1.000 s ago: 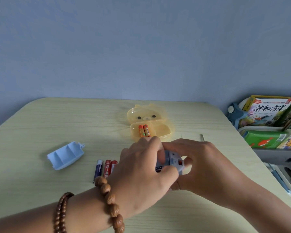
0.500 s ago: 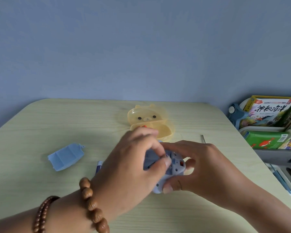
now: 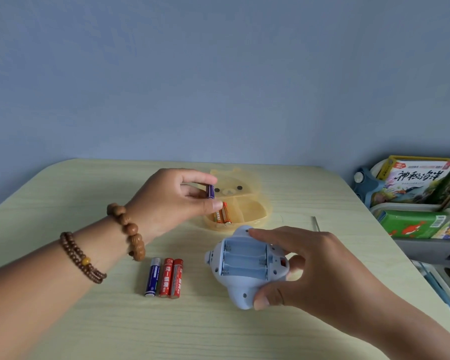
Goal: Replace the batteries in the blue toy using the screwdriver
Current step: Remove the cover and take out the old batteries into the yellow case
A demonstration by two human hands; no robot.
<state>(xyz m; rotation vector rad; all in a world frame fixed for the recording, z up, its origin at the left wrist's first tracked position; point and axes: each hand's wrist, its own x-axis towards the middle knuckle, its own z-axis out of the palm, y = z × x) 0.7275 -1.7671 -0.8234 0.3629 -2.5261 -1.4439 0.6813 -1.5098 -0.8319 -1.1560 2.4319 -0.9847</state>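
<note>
The blue toy [image 3: 242, 266] lies upside down on the table, its battery bay open and showing three empty slots. My right hand [image 3: 309, 268] grips the toy by its right side, thumb at the near edge. My left hand [image 3: 172, 201] pinches a purple battery [image 3: 210, 191] upright, just above the yellow bear-shaped box [image 3: 250, 203]. Two orange batteries [image 3: 222, 216] lie in that box's left compartment. Three more batteries [image 3: 164, 277], one blue and two red, lie side by side on the table left of the toy. The thin metal screwdriver [image 3: 316, 222] lies at the right.
A rack of colourful children's books [image 3: 421, 198] stands beyond the table's right edge. The light wooden table [image 3: 63, 203] meets a blue wall at the back. The blue battery cover seen earlier is hidden behind my left arm.
My left hand has left the toy and risen to the yellow box, now pinching a purple battery. The toy's bay is now uncovered and empty, with my right hand still holding it.
</note>
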